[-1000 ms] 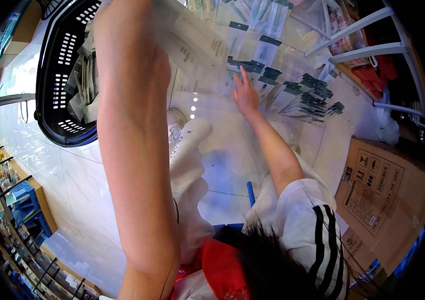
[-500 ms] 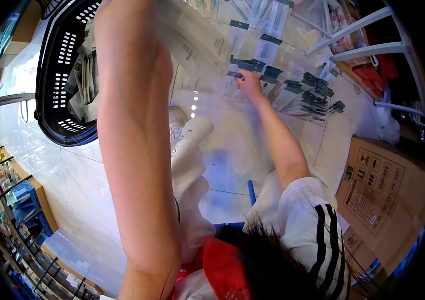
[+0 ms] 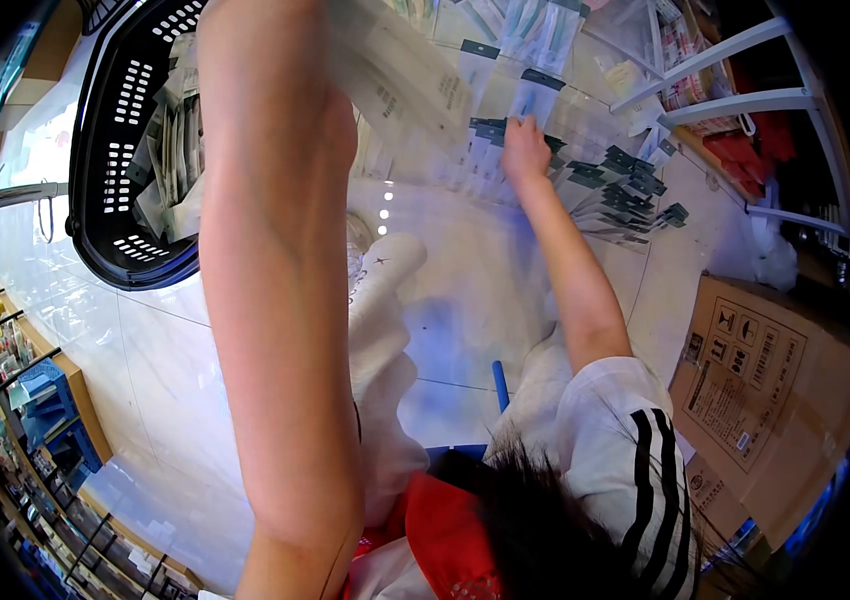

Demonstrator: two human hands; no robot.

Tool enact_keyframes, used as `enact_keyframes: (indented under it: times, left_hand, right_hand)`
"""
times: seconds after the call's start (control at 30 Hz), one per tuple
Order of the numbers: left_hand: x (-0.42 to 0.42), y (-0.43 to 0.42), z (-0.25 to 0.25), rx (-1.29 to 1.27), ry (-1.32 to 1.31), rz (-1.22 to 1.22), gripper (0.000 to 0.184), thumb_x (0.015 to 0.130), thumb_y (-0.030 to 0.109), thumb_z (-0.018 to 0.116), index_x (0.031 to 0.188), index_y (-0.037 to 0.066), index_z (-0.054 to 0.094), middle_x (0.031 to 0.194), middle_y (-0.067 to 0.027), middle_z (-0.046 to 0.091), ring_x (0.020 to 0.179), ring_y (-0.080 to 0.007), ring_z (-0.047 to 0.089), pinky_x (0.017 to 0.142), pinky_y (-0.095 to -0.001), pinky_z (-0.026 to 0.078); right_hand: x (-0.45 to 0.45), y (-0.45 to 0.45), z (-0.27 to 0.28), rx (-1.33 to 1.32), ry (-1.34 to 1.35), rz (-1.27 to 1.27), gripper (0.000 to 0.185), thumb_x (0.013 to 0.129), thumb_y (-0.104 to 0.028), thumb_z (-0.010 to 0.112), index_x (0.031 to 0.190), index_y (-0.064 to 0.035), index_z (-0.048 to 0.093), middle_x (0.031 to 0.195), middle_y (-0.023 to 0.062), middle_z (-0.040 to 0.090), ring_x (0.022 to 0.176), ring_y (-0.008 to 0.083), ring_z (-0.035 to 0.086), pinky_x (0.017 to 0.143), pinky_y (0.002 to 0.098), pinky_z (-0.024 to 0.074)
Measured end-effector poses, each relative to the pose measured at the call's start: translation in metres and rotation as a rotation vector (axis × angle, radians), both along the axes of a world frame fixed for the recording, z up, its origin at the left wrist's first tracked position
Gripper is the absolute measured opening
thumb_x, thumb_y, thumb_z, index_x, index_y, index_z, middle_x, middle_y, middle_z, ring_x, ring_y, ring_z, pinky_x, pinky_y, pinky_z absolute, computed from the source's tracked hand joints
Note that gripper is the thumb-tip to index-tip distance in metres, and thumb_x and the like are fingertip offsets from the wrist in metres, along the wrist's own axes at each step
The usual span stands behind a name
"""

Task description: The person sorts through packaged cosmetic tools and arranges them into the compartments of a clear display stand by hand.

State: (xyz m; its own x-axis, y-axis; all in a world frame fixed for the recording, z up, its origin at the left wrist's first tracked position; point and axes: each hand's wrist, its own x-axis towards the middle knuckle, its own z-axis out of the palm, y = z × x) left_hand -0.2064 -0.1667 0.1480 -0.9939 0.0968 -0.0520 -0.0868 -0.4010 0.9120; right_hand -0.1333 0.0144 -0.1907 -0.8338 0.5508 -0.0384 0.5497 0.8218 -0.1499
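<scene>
My left forearm crosses the view close to the camera, and my left hand is cut off at the top edge, its fingers out of sight. Blurred clear plastic packets with small print fan out from that hand, above the floor. Farther right, my right hand has its fingers closed at the lower end of a clear packet with a dark header. Around it are rows of similar packets, with a fanned pile of dark-topped packets just to its right.
A black basket with packets inside stands at left. A printed cardboard box is at right, below a pale metal frame. Stocked shelves line the lower left. A person's white sleeve with black stripes shows lower right.
My right hand has moved right and slightly up, from a dark header at the row's left to the neighbouring packet. My left forearm and its packets have shifted slightly right.
</scene>
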Motion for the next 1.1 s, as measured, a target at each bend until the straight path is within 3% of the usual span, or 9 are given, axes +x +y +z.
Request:
enact_keyframes:
  times: [0.07, 0.17, 0.27, 0.37, 0.47, 0.63, 0.87, 1.03, 1.1]
  left_hand:
    - [0.000, -0.001, -0.001, -0.002, 0.005, -0.002, 0.027, 0.082, 0.008, 0.054, 0.108, 0.000, 0.049, 0.096, -0.0077, 0.054, 0.090, -0.0185, 0.051, 0.080, -0.0311, 0.040]
    - [0.000, 0.000, -0.002, -0.003, 0.008, -0.004, 0.028, 0.082, 0.007, 0.054, 0.108, 0.000, 0.049, 0.097, -0.0078, 0.054, 0.091, -0.0187, 0.051, 0.081, -0.0314, 0.040]
    - [0.002, 0.002, -0.003, -0.020, 0.013, 0.005, 0.027, 0.082, 0.007, 0.054, 0.108, 0.000, 0.049, 0.097, -0.0080, 0.054, 0.091, -0.0191, 0.051, 0.081, -0.0316, 0.040]
    - [0.004, 0.004, -0.003, -0.040, 0.025, 0.019, 0.028, 0.082, 0.008, 0.053, 0.109, 0.000, 0.048, 0.099, -0.0085, 0.054, 0.091, -0.0197, 0.051, 0.081, -0.0315, 0.040]
    - [0.001, 0.000, -0.003, -0.036, 0.023, 0.006, 0.030, 0.083, 0.009, 0.053, 0.111, 0.000, 0.047, 0.102, -0.0094, 0.054, 0.094, -0.0204, 0.051, 0.083, -0.0320, 0.040]
    - [0.002, -0.002, 0.004, -0.022, 0.020, -0.025, 0.035, 0.083, 0.011, 0.054, 0.115, 0.000, 0.044, 0.107, -0.0110, 0.052, 0.100, -0.0214, 0.049, 0.087, -0.0331, 0.038]
    - [0.003, -0.004, 0.012, -0.004, 0.041, -0.090, 0.042, 0.084, 0.013, 0.054, 0.121, 0.000, 0.040, 0.115, -0.0133, 0.051, 0.107, -0.0229, 0.047, 0.093, -0.0346, 0.036]
    - [-0.006, -0.018, -0.001, 0.010, 0.072, -0.236, 0.046, 0.085, 0.015, 0.054, 0.125, 0.000, 0.038, 0.120, -0.0149, 0.049, 0.113, -0.0240, 0.045, 0.096, -0.0358, 0.035]
    - [-0.034, -0.026, -0.050, -0.024, 0.077, -0.286, 0.034, 0.087, 0.018, 0.054, 0.112, -0.003, 0.049, 0.107, -0.0127, 0.058, 0.104, -0.0232, 0.055, 0.085, -0.0328, 0.045]
  right_hand:
    - [-0.009, -0.012, 0.013, 0.181, 0.075, 0.063, 0.023, 0.077, -0.006, 0.048, 0.098, -0.0059, 0.057, 0.098, 0.0122, 0.054, 0.101, 0.0303, 0.052, 0.085, 0.0459, 0.0414]
    - [-0.025, -0.025, -0.003, 0.296, 0.291, 0.391, 0.024, 0.075, -0.007, 0.049, 0.098, -0.0082, 0.058, 0.096, 0.0102, 0.055, 0.105, 0.0252, 0.047, 0.088, 0.0430, 0.0368]
    - [-0.048, -0.035, -0.030, 0.205, 0.425, 0.339, 0.026, 0.076, -0.007, 0.048, 0.100, -0.0086, 0.058, 0.093, 0.0090, 0.056, 0.102, 0.0253, 0.049, 0.081, 0.0432, 0.0381]
    - [-0.051, -0.044, -0.032, -0.052, 0.282, 0.136, 0.022, 0.075, -0.007, 0.047, 0.092, -0.0092, 0.061, 0.092, 0.0084, 0.058, 0.097, 0.0251, 0.053, 0.079, 0.0434, 0.0391]
    - [-0.050, -0.029, -0.023, -0.101, 0.008, 0.180, 0.017, 0.074, -0.008, 0.049, 0.085, -0.0092, 0.062, 0.093, 0.0081, 0.060, 0.093, 0.0260, 0.056, 0.082, 0.0423, 0.0399]
    - [-0.038, 0.018, -0.052, -0.021, 0.106, 0.477, 0.010, 0.072, -0.009, 0.053, 0.076, -0.0063, 0.061, 0.083, 0.0113, 0.062, 0.084, 0.0301, 0.060, 0.074, 0.0415, 0.0444]
    - [-0.057, 0.021, -0.010, -0.412, 0.357, 0.196, 0.012, 0.074, -0.014, 0.059, 0.083, -0.0083, 0.064, 0.082, 0.0136, 0.063, 0.076, 0.0335, 0.060, 0.064, 0.0386, 0.0467]
    - [-0.058, 0.021, 0.040, -0.585, 0.520, 0.250, 0.017, 0.074, -0.010, 0.062, 0.091, -0.0051, 0.062, 0.082, 0.0143, 0.064, 0.071, 0.0222, 0.062, 0.063, 0.0305, 0.0461]
    - [-0.050, 0.020, 0.082, -0.627, 0.550, 0.255, 0.015, 0.076, -0.009, 0.061, 0.091, -0.0030, 0.060, 0.074, 0.0110, 0.062, 0.066, 0.0151, 0.058, 0.062, 0.0271, 0.0446]
